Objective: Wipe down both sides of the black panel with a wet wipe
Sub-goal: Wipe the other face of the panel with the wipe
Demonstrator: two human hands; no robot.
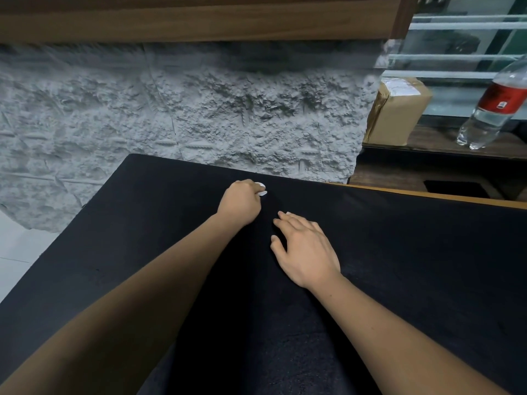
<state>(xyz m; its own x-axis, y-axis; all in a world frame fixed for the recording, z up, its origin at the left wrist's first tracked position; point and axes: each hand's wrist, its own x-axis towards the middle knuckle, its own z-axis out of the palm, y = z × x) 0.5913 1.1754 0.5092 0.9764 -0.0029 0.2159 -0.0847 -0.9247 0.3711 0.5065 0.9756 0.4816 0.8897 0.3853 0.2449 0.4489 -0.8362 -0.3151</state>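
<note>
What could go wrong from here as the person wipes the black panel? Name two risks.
1. The left hand grips the wet wipe bunched small, so it may miss patches of the large black panel.
2. The right hand rests bare, fingers spread, on the panel and could leave fresh prints.

Rough grey wall [199,109] below wooden beam [199,22].

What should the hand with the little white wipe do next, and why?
Probably the left hand should drag the wet wipe toward the person across the black panel. The wipe is pinched near the panel's far edge, so most of the surface lies nearer, and the right hand rests open on the panel, seemingly steadying it.
</note>
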